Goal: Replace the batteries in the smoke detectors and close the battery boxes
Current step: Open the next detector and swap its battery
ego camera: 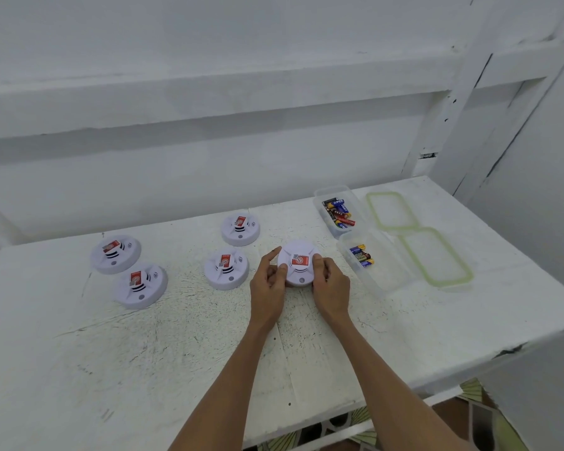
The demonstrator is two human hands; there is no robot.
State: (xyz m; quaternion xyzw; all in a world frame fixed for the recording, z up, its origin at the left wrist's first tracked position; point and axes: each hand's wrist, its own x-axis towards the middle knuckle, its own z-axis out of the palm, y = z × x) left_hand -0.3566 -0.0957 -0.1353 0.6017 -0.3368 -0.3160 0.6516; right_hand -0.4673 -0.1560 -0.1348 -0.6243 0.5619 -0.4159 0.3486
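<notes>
Table first: big white painted table (176, 353) with worn patches is filling the view, with a wall running along its far side and its edge dropping off at right. Two clear plastic battery boxes are sitting open at right. The far box (319, 193) is fairly full of mixed batteries, and the near box (383, 275) is holding only a few. Two green-rimmed clear lids (392, 209) are lying just beyond them toward that right edge.

Four round white smoke detectors with red labels (226, 269) are sitting face up off to the left, well apart from the boxes. The fifth round white smoke detector (298, 249) is sitting face up between both hands, near the table's middle.

Left hand (267, 288) is curling onto its left rim, forefinger reaching up the side. Right hand (331, 288) is gripping the right rim, thumb lying on top.

Being round, it's got no long axis really. I'm guessing it's getting flipped next to reach the battery door. Right hand is sitting nearer the near box, and there's open table toward the person for turning.
</notes>
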